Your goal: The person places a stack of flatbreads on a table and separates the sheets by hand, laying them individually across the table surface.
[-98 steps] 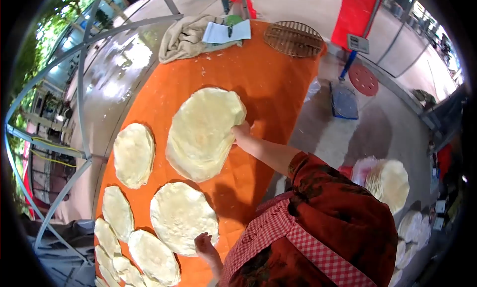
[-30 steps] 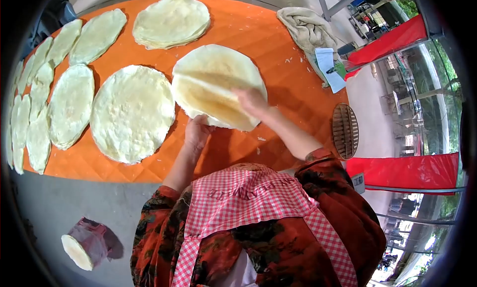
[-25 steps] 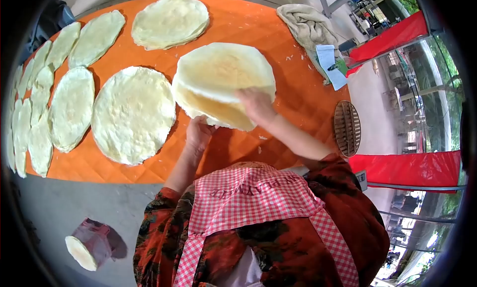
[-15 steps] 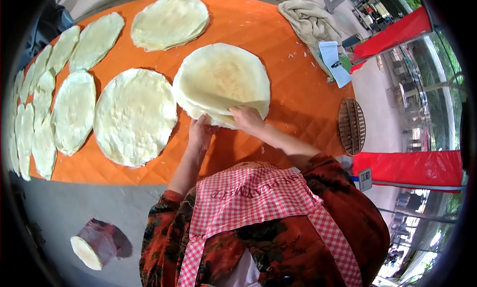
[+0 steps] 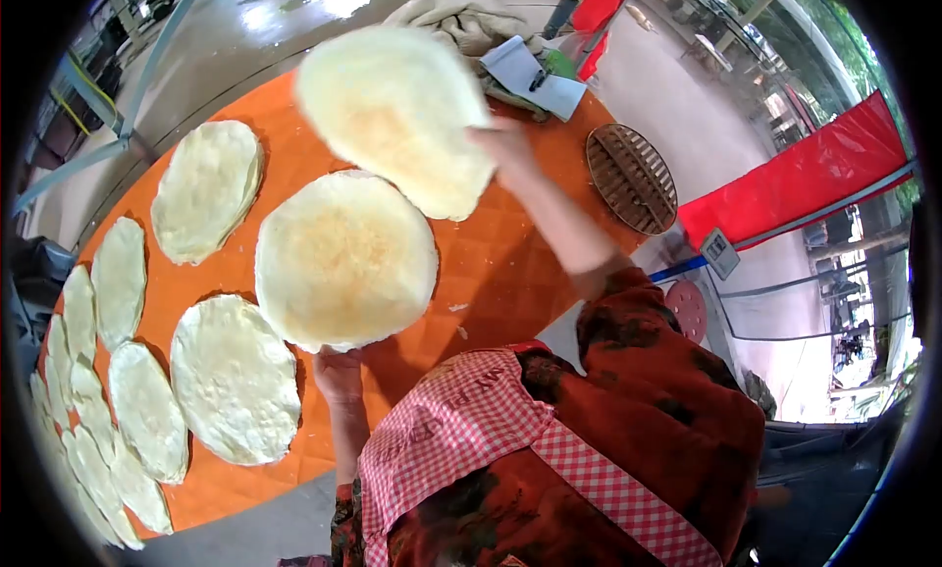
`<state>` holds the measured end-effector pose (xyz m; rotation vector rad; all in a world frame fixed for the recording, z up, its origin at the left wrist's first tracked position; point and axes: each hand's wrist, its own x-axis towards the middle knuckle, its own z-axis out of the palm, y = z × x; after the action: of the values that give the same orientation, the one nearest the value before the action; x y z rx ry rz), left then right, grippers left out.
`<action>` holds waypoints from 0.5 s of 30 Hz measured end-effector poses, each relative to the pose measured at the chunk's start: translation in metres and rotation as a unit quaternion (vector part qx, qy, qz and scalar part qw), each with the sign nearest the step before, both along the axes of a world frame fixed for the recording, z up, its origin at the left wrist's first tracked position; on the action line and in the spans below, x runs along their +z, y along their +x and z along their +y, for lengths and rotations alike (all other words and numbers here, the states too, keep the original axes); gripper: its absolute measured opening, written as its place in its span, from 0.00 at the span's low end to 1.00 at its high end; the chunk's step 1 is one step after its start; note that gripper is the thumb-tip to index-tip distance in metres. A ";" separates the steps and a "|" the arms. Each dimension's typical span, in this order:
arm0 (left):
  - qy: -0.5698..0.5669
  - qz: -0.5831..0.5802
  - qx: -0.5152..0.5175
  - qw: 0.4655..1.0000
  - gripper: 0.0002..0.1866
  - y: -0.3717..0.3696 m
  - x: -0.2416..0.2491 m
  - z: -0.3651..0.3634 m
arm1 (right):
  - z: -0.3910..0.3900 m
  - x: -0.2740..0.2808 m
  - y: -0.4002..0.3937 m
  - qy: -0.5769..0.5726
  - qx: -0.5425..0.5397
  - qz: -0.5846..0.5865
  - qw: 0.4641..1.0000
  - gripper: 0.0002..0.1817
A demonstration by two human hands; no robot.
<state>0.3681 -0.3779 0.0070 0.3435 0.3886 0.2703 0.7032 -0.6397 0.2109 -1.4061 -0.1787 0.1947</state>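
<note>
My right hand [image 5: 507,147] grips the near right edge of a large round flatbread [image 5: 392,106], which is raised above the table and blurred by motion. Below and to its left, another pale round flatbread [image 5: 345,258] with light brown patches lies on the orange tabletop [image 5: 510,263]. My left hand [image 5: 339,374] is at this one's near edge, its fingertips closed at the rim and partly hidden beneath it.
More flatbreads lie to the left, among them a round one [image 5: 235,381] and a stack [image 5: 206,189]. At the back are a crumpled cloth [image 5: 461,18] and an open notebook [image 5: 535,77] with a pen. A slatted round rack [image 5: 633,180] sits at the right edge.
My right hand has lifted the top flatbread off the one beneath and carried it away to the upper right. My left hand stays at the lower flatbread's near edge. The view has turned rightward.
</note>
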 end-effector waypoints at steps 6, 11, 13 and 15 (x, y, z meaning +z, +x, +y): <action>0.074 0.074 0.020 0.994 0.17 0.013 -0.014 0.001 | -0.092 -0.040 0.013 0.057 -0.134 0.184 0.972 0.21; 0.126 0.116 0.031 0.985 0.22 0.024 0.017 -0.007 | -0.138 -0.159 0.033 0.011 -0.227 0.245 0.943 0.20; 0.099 0.132 0.052 0.985 0.23 0.024 0.015 -0.005 | -0.138 -0.166 0.056 -0.047 -0.213 0.200 0.955 0.19; 0.101 0.150 0.060 0.982 0.22 0.021 0.016 -0.005 | -0.109 -0.133 0.083 -0.126 -0.177 0.098 0.971 0.16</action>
<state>0.3894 -0.3825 0.0226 0.5643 0.6835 0.3779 0.7857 -0.7483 0.0783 -1.6357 0.2693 0.0586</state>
